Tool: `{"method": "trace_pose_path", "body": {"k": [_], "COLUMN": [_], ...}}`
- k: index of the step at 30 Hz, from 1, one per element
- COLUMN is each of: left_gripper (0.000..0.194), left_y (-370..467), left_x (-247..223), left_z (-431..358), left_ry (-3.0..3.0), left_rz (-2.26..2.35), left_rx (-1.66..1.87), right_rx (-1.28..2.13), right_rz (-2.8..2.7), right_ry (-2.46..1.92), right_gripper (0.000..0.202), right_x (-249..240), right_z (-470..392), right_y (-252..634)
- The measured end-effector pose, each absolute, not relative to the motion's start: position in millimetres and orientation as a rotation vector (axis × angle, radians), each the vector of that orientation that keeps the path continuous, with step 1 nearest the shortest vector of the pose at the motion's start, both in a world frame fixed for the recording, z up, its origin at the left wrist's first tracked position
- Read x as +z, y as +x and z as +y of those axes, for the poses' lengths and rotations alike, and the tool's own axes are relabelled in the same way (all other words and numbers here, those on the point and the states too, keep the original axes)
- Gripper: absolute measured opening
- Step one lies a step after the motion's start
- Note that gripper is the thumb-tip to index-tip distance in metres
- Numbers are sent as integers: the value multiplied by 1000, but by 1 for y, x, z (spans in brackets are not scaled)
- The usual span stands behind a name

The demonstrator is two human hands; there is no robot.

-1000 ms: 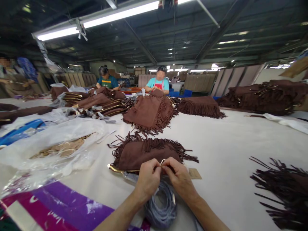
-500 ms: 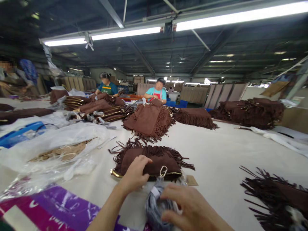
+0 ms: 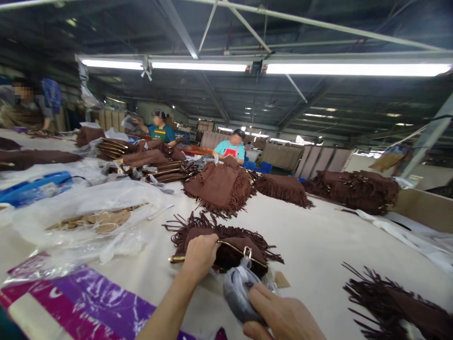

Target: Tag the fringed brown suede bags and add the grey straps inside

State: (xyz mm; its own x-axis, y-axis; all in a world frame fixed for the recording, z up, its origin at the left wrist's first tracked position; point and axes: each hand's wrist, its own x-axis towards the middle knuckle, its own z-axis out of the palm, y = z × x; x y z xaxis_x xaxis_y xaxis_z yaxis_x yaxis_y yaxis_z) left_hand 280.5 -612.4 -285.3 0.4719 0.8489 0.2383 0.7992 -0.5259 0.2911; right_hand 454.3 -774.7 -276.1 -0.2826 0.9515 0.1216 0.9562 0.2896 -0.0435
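Observation:
A brown fringed bag (image 3: 233, 238) lies in front of me with its gold-zippered mouth towards me. My left hand (image 3: 201, 255) grips the bag's upper edge near the zipper, and the mouth gapes dark beside my fingers. In my right hand (image 3: 279, 307) is a coiled grey strap (image 3: 242, 288) that looks wrapped in plastic. A metal clasp (image 3: 247, 252) at the strap's end rests against the bag's opening. A small tan tag (image 3: 282, 279) lies at the bag's right corner.
Stacks of brown fringed bags (image 3: 219, 186) stand further back on the white table (image 3: 311, 250). To the left are clear plastic (image 3: 123, 236) over tan paper tags and a purple printed bag (image 3: 95, 302). Another fringed bag (image 3: 403, 293) lies at right. Co-workers (image 3: 231, 146) are across the table.
My left hand has closed on the bag's edge and lifted it, so the mouth opens. My right hand has taken hold of the coiled strap and raised it towards the opening.

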Motion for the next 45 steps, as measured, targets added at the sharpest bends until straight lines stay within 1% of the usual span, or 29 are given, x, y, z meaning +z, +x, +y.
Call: {"method": "trace_pose_path", "body": {"k": [4,7,10,12,15,17,21,23,25,27,29,32,36,38,41,43,45], "left_gripper": [29,27,25,25,26,26,24,23,23,24,25,26,33,33,28,22,18], "left_y": [284,285,282,279,274,272,275,276,276,275,273,266,246,231,205,191,184], "left_x": [-282,-280,-281,-282,-282,-280,-275,-276,-279,-285,-291,-294,-289,-286,-284,-287,-293], "left_z": [-620,-622,-619,-615,-609,-609,-614,-615,-613,-608,-602,-595,-585,-582,-584,-593,-605], "left_ry": [2603,2623,2621,2618,2622,2629,2659,2646,2593,2527,2461,2343,2169,2155,2181,2176,2183], "left_rz": [1403,1359,1357,1380,1396,1377,1302,1269,1234,1206,1198,1116,958,1114,1393,1445,1471], "left_rx": [536,535,541,524,509,512,556,635,750,817,784,697,778,782,600,517,506], "right_rx": [-140,-131,-44,-20,-42,-1,201,237,248,285,343,427,500,447,347,268,170], "right_rz": [-2365,-2208,-2076,-2094,-2159,-2152,-2171,-2159,-2086,-2024,-2060,-2169,-2125,-2104,-2098,-2105,-2105], "right_ry": [-2007,-2202,-2246,-2136,-1764,-1582,-1524,-1460,-1371,-1307,-1279,-1263,-1266,-1318,-1439,-1523,-1598], "right_gripper": [6,12,16,26,48,56,67,74,71,61,54,56,46,44,41,33,23], "right_x": [-264,-266,-279,-293,-312,-319,-320,-318,-315,-312,-310,-313,-326,-331,-333,-333,-335], "right_z": [-744,-708,-680,-671,-671,-676,-682,-681,-680,-680,-682,-687,-692,-693,-695,-696,-695], "right_y": [421,404,398,399,407,413,409,402,395,391,389,391,400,405,410,411,407]}}
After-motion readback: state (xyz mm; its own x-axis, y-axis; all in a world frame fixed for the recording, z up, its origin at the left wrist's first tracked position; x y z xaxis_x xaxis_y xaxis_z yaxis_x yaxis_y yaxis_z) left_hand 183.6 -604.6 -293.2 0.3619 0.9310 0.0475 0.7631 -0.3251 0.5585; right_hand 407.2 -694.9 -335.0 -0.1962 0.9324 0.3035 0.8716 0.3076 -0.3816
